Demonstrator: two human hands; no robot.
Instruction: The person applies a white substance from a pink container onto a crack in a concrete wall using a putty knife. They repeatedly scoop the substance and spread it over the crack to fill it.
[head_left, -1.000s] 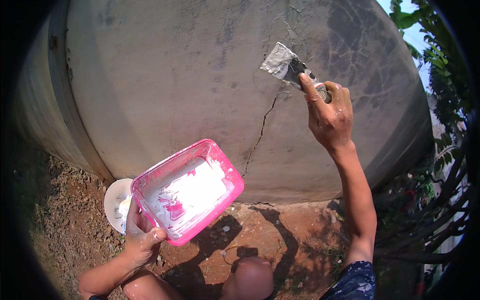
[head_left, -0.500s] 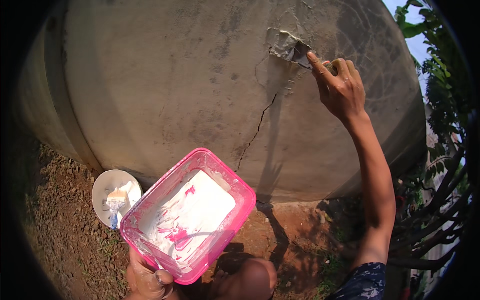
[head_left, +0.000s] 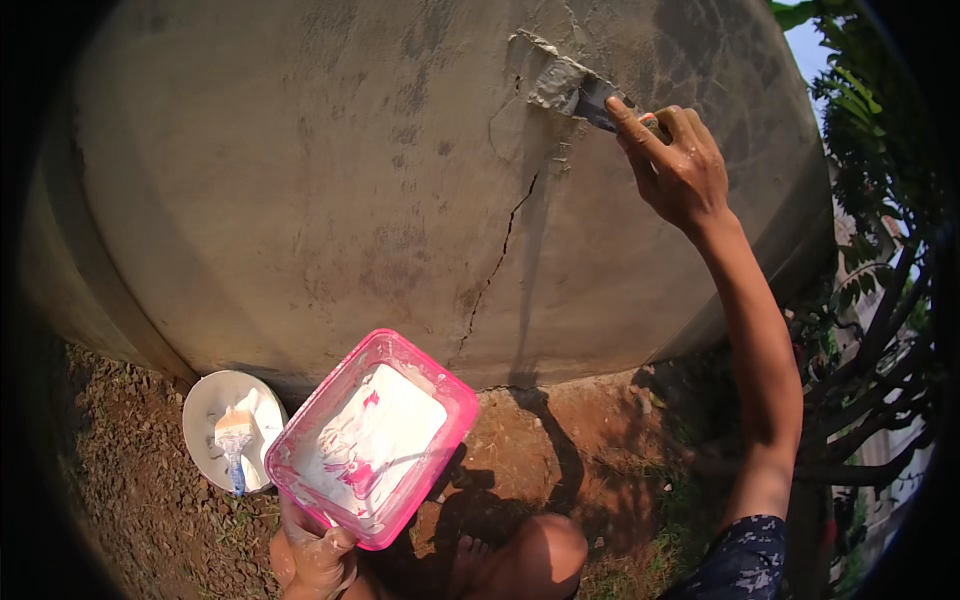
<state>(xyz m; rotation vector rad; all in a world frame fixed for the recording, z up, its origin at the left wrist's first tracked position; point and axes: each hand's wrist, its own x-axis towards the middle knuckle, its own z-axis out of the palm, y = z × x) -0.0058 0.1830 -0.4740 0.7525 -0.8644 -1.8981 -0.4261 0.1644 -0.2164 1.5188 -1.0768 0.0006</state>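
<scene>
Right hand [head_left: 685, 165] curled round putty knife [head_left: 596, 104], cracked wall [head_left: 300, 220] ahead, left hand [head_left: 318, 560] gripping pink tub [head_left: 457, 412], white bucket [head_left: 203, 412] ahead-left of that hand

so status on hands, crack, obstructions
Left hand: gripping pink tub. Right hand: scraper at wall. Crack: open below scraper. White bucket: off left, not blocking.

Sunlight throws crisp shadows [head_left: 565, 445] on reddish soil [head_left: 507, 432], a softer one down the cracked wall [head_left: 300, 200]; white paste [head_left: 405, 412] nearly washes out; black vignetting rings the view.
</scene>
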